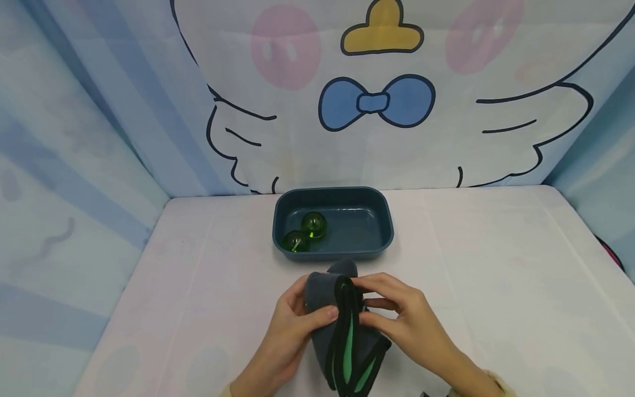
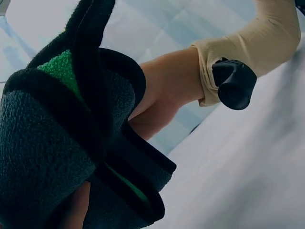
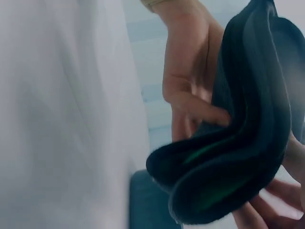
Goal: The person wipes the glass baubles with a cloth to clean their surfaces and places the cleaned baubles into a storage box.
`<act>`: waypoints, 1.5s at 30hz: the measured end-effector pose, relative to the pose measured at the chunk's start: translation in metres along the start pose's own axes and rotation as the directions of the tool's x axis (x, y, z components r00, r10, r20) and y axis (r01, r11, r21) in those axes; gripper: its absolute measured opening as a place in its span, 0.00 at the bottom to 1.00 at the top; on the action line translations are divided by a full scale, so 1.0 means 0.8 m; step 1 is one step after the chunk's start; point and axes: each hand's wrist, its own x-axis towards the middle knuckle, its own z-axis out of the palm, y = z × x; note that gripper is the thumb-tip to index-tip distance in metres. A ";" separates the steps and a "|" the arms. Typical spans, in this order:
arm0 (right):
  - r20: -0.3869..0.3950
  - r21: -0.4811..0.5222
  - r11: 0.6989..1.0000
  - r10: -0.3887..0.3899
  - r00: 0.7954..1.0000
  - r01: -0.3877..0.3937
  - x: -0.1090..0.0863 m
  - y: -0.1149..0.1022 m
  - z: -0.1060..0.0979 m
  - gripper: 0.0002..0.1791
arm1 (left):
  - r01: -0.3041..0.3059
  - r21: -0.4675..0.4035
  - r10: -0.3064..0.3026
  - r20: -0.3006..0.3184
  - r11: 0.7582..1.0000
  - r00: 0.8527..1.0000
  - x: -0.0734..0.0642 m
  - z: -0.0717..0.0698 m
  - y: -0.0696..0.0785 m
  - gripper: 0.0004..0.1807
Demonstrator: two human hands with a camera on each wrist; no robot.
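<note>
In the head view both hands hold a folded towel (image 1: 321,291), dark grey-blue outside and green inside, with thick black edging, up off the table. My left hand (image 1: 292,331) grips its left side, thumb across the front. On the right edge, my right hand (image 1: 409,309) pinches the layers with thumb and fingers. The left wrist view shows the towel's (image 2: 38,138) fuzzy texture close up, hiding most of both hands. In the right wrist view the left thumb presses the folded towel (image 3: 257,95), whose layers stand in loops.
Just beyond the towel stands a dark teal tray (image 1: 342,256), with two clear green balls, one ball (image 1: 314,224) behind the other ball (image 1: 296,241), at its left. A white table (image 1: 218,286) lies under everything. Printed curtains (image 1: 377,154) rise behind and at both sides.
</note>
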 end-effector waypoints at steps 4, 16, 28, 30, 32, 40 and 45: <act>-0.021 0.020 0.991 0.133 0.991 -0.132 0.001 -0.001 0.003 0.23 | 0.038 -0.029 -0.038 0.005 0.999 0.999 0.000 -0.002 -0.001 0.32; 0.028 -0.111 0.988 -0.106 0.994 0.108 -0.003 0.004 0.001 0.32 | 0.055 -0.038 -0.055 -0.004 0.998 0.998 0.003 -0.003 0.002 0.32; 0.001 0.004 0.998 -0.069 0.998 0.069 -0.003 0.007 0.002 0.30 | -0.044 0.071 0.045 0.000 0.996 0.999 0.000 -0.004 -0.001 0.32; -0.003 0.044 0.999 -0.030 1.000 0.030 -0.002 0.007 0.002 0.29 | -0.061 0.079 0.060 0.009 0.995 0.998 0.000 -0.004 -0.002 0.34; 0.001 0.069 0.997 0.019 1.000 -0.019 -0.002 0.007 0.001 0.27 | -0.064 0.086 0.063 0.010 0.994 0.998 0.000 -0.005 -0.003 0.34; 0.056 -0.036 0.999 0.024 0.998 -0.022 -0.005 0.004 -0.003 0.32 | -0.054 0.087 0.054 0.006 0.995 0.999 -0.004 -0.005 -0.001 0.33; 0.057 -0.131 0.985 -0.106 0.993 0.113 -0.006 0.005 -0.003 0.36 | -0.059 0.083 0.058 0.021 0.995 0.998 -0.005 -0.004 0.003 0.33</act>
